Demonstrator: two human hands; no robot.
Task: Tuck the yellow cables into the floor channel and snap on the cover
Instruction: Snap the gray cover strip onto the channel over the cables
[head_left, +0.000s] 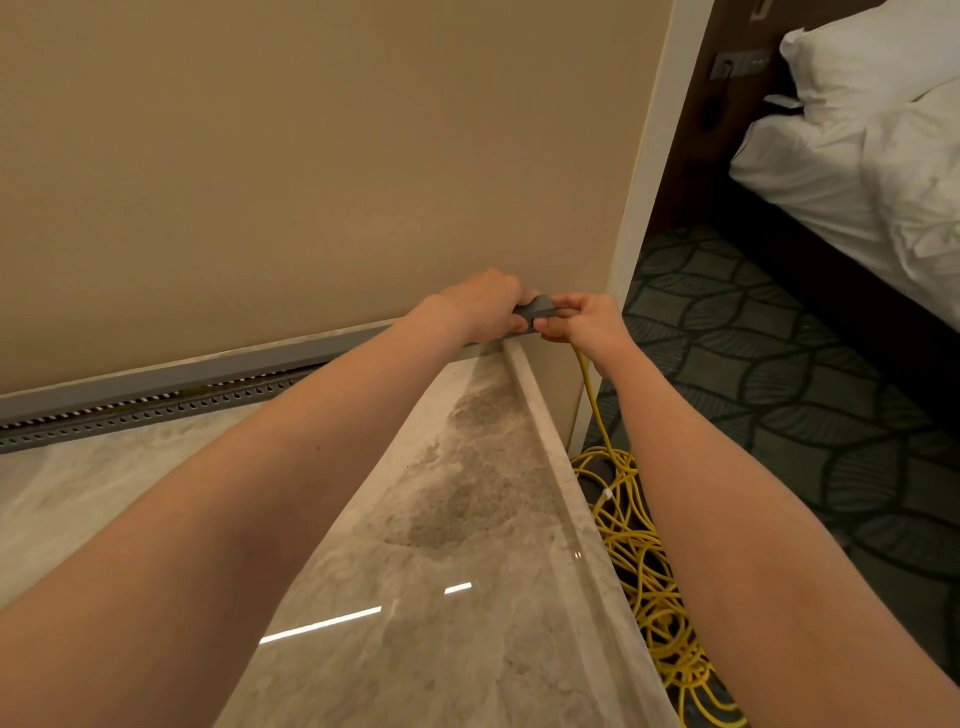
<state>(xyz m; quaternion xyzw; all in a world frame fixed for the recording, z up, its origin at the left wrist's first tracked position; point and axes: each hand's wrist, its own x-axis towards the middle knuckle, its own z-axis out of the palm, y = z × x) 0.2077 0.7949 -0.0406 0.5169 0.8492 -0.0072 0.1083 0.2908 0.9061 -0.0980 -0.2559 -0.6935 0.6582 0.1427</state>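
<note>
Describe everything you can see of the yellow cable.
The yellow cable is thin, with what looks like a plastic jacket. Most of it lies in a loose tangled heap on the dark patterned carpet, beside the marble sill's edge. A small white tag sits on one loop. One strand climbs along the wall corner to the right hand, near the grey cover piece, where curled fingers hide its end.

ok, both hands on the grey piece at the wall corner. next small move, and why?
Probably seat the grey piece at the corner: left hand and right hand both pinch it above the floor channel, and a yellow cable runs from beneath the right hand to the coil.
</note>
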